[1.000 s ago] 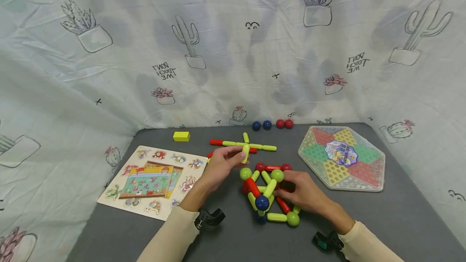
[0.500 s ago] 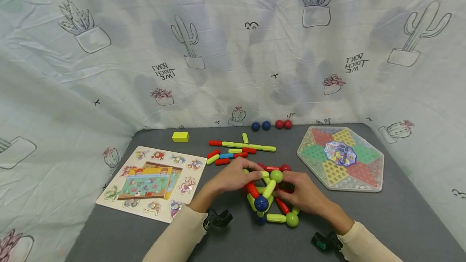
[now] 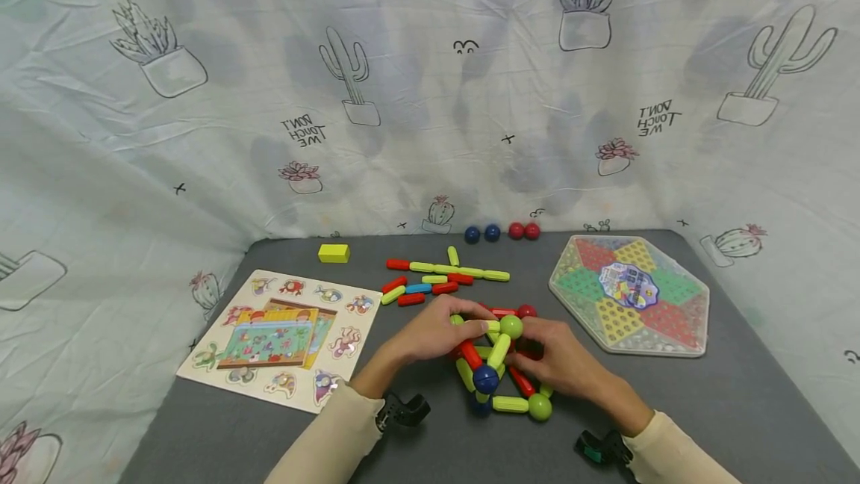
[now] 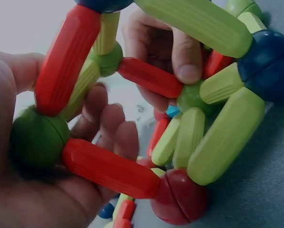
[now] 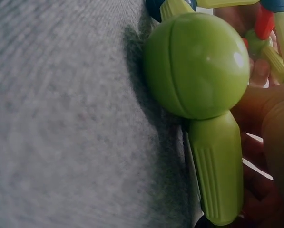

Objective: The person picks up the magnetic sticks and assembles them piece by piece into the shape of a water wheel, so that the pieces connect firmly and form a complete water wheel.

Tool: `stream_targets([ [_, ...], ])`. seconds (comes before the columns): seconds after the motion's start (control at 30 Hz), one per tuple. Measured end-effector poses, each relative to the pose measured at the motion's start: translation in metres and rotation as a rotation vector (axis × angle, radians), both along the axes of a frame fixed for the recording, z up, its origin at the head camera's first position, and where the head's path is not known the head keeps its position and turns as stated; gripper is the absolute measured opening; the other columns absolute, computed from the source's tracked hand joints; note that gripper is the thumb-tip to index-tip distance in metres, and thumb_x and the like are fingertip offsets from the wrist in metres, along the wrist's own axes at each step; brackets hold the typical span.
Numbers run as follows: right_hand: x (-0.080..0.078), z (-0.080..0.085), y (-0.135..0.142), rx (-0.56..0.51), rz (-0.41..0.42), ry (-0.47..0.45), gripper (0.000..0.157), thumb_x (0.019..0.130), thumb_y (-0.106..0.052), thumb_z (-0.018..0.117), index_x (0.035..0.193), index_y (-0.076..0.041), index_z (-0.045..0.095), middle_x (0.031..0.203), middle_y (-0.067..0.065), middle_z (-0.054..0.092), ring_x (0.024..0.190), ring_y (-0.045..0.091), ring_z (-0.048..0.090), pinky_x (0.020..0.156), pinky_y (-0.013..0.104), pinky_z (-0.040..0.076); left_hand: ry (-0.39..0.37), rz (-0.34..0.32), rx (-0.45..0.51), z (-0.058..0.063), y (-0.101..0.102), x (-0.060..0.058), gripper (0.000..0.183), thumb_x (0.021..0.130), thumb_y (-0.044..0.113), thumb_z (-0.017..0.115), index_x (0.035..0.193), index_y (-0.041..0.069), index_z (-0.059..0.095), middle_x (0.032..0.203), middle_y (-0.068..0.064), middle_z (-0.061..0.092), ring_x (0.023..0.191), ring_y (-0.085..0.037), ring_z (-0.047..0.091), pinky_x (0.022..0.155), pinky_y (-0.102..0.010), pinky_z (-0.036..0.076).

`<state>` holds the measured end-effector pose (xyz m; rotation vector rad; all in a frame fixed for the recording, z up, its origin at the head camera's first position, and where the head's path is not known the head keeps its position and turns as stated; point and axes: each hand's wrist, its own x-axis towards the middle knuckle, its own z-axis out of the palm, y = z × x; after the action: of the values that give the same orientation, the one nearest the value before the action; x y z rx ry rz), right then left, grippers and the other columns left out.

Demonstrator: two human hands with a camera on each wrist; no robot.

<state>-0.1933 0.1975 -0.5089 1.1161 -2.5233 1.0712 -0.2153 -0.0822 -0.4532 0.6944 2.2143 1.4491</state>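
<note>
A frame of magnetic sticks and balls (image 3: 499, 349) stands in front of me, its parts red, yellow-green, blue and green. With thumb and fingers my left hand (image 3: 437, 329) pinches a short yellow-green magnetic stick (image 3: 493, 326) at the top, its end right at a green ball (image 3: 511, 327). In the left wrist view that hand lies around another green ball (image 4: 39, 137) and red sticks (image 4: 111, 168). My right hand (image 3: 561, 357) grips the frame's right side, partly hidden behind it. A lower green ball (image 5: 196, 66) and stick (image 5: 217, 166) rest low over the cloth.
Loose red, blue and yellow-green sticks (image 3: 418, 288) lie behind the frame. Blue balls (image 3: 492, 233) and red balls (image 3: 524, 230) line the back edge. A picture puzzle board (image 3: 275, 387) lies left, a yellow block (image 3: 334, 253) behind it, a hexagonal game board (image 3: 672, 346) right.
My left hand has brought the yellow-green stick down and right, from above the loose sticks to the frame's top. The right hand keeps its hold on the frame.
</note>
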Motion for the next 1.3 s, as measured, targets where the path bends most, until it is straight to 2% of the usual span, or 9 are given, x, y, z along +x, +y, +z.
stream_targets([
  [0.13,-0.001,-0.001,-0.001,0.006,-0.003,0.023,0.031,0.093,-0.017,0.09,0.117,-0.029,0.075,0.103,-0.014,0.072,0.086,0.005,0.063,0.076,0.028,0.056,-0.002,0.031,0.091,-0.009,-0.009,-0.002,0.039,0.118,0.029,0.047,0.14,0.015,0.075,0.139,-0.005,0.074,0.124,-0.019,0.069,0.111,-0.04,0.052],
  [0.3,0.0,-0.001,-0.001,0.021,-0.084,0.075,0.029,0.089,-0.016,0.093,0.109,-0.026,0.075,0.102,-0.009,0.07,0.086,0.007,0.062,0.075,0.027,0.056,0.014,0.101,0.084,-0.027,-0.028,-0.003,0.043,0.107,0.004,0.042,0.132,0.006,0.077,0.131,-0.011,0.075,0.111,-0.018,0.067,0.1,-0.036,0.054],
  [0.47,0.0,-0.001,-0.001,0.036,-0.145,0.114,0.027,0.086,-0.013,0.093,0.105,-0.021,0.076,0.101,-0.004,0.073,0.089,0.008,0.065,0.078,0.029,0.058,0.127,-0.006,-0.017,-0.043,-0.039,0.004,0.031,0.102,0.001,0.064,0.129,0.009,0.076,0.124,-0.004,0.076,0.11,-0.014,0.069,0.103,-0.031,0.058],
  [0.6,-0.002,0.0,0.003,0.027,-0.088,0.083,0.026,0.087,-0.009,0.09,0.102,-0.024,0.075,0.098,-0.008,0.073,0.087,0.004,0.063,0.077,0.026,0.057,0.19,-0.089,-0.024,-0.047,-0.041,0.009,0.027,0.095,0.001,0.077,0.119,0.014,0.079,0.115,0.0,0.074,0.102,-0.011,0.069,0.096,-0.03,0.061],
  [0.8,-0.007,0.001,0.014,-0.011,-0.036,0.104,0.033,0.084,-0.003,0.088,0.108,-0.024,0.077,0.105,-0.009,0.074,0.096,0.01,0.066,0.083,0.027,0.057,0.037,-0.154,0.08,-0.045,-0.053,0.007,0.031,0.097,0.002,0.077,0.127,0.006,0.078,0.116,-0.008,0.079,0.102,-0.015,0.074,0.092,-0.026,0.062],
  [0.9,-0.01,-0.003,0.019,-0.056,-0.079,0.066,0.038,0.087,-0.006,0.088,0.12,-0.022,0.08,0.121,-0.003,0.078,0.115,0.019,0.069,0.095,0.028,0.057,-0.013,-0.094,0.22,-0.047,-0.067,-0.003,0.033,0.1,0.001,0.074,0.133,0.0,0.075,0.124,-0.02,0.078,0.11,-0.023,0.078,0.095,-0.027,0.062],
  [1.07,-0.012,-0.016,0.027,-0.175,-0.085,-0.145,0.036,0.098,-0.007,0.08,0.13,-0.022,0.078,0.133,0.003,0.075,0.123,0.011,0.067,0.097,0.025,0.054,0.058,0.1,0.354,-0.05,-0.091,-0.022,0.033,0.101,0.002,0.076,0.133,-0.004,0.074,0.13,-0.029,0.075,0.119,-0.025,0.078,0.1,-0.029,0.062],
  [1.17,-0.012,-0.018,0.027,-0.233,-0.035,-0.233,0.036,0.101,-0.004,0.075,0.132,-0.02,0.077,0.135,0.006,0.074,0.126,0.008,0.066,0.102,0.023,0.053,0.164,0.267,0.239,-0.051,-0.096,-0.029,0.032,0.099,0.004,0.08,0.131,0.0,0.077,0.128,-0.022,0.078,0.116,-0.028,0.078,0.097,-0.028,0.062],
  [1.3,-0.012,-0.017,0.026,-0.26,0.011,-0.254,0.036,0.101,-0.001,0.073,0.133,-0.018,0.076,0.136,0.01,0.074,0.129,0.01,0.066,0.11,0.02,0.049,0.404,0.384,-0.118,-0.052,-0.088,-0.033,0.027,0.094,0.007,0.086,0.121,0.007,0.082,0.117,-0.01,0.082,0.1,-0.024,0.078,0.089,-0.033,0.062],
])
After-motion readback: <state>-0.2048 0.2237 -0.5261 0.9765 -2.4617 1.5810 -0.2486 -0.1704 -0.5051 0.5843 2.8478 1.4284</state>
